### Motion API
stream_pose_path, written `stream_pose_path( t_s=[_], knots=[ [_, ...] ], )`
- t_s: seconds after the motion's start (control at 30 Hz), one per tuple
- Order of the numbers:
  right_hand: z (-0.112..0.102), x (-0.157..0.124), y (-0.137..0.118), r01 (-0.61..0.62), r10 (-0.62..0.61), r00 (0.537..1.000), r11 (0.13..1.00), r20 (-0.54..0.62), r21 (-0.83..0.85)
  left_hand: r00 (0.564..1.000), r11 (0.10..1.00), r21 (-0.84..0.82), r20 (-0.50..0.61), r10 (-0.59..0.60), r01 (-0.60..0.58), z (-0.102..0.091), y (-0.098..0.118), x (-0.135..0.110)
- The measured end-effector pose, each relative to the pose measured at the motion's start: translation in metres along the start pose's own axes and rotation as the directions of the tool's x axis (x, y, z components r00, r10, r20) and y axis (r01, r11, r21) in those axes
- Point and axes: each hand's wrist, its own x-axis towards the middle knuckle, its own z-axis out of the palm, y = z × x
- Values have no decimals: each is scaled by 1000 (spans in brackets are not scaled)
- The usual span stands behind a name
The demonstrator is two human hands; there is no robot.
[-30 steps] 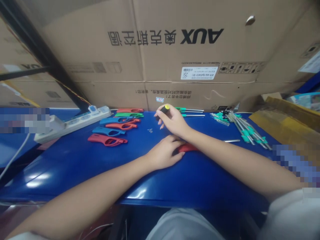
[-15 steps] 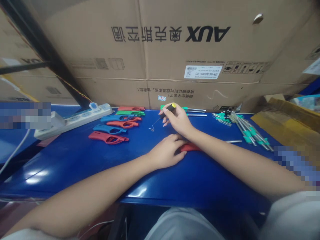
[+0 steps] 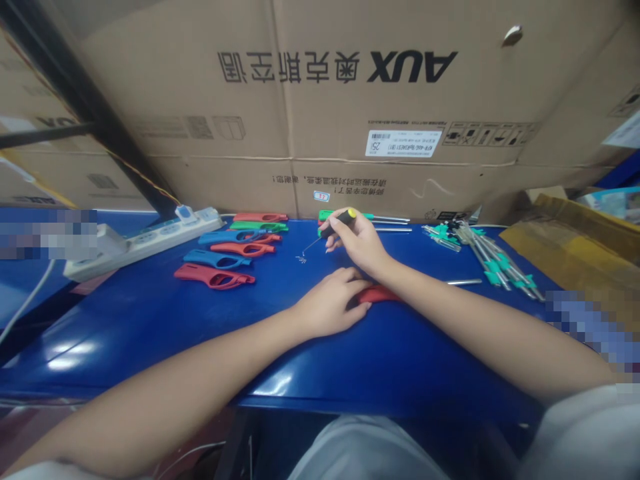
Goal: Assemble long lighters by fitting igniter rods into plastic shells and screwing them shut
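Observation:
My right hand [image 3: 353, 237] is closed around the black and yellow handle of a screwdriver [image 3: 334, 224]. Its thin shaft slants down to the left, and the tip is at a small pile of screws [image 3: 301, 259] on the blue table. Closer to me, my left hand [image 3: 333, 303] is wrapped over one end of a red lighter [image 3: 377, 294] lying on the table. My right forearm hides part of this lighter; a metal tube [image 3: 464, 282] shows beyond the arm. Behind my right hand lies a green lighter [image 3: 327, 216] with a metal tube.
Several red, green and blue plastic lighter shells [image 3: 215, 275] lie in a row at left. A white power strip [image 3: 145, 241] stands beyond them. Metal tubes with green parts [image 3: 493, 260] are heaped at right, near a taped box [image 3: 555, 233]. A large carton [image 3: 320, 120] stands behind the table [image 3: 165, 333].
The view has shifted slightly. The screwdriver tip stays at the screws, with its handle tilted a little lower. My left hand keeps its hold on the red lighter.

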Motion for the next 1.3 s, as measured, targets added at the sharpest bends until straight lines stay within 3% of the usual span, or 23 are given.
stream_pose_path(
  t_s=[0.3,0.47,1.0,1.13,1.3],
  knots=[
    [-3,4,-4,-11,12,1000,1000,-28,23,999,999,23,16,-29,29,-1,1,0],
    [-5,4,-6,-109,109,994,994,2,29,1000,999,37,21,-22,21,-1,1,0],
    [-10,-1,-12,-138,139,990,989,-3,52,999,999,44,27,-23,22,-2,1,0],
    [-14,-4,-17,-87,95,992,991,-80,102,999,999,27,27,-28,28,-2,1,0],
    [-33,-10,-28,-98,134,975,975,-177,201,999,999,-30,17,-41,42,-1,-2,2]
  ],
)
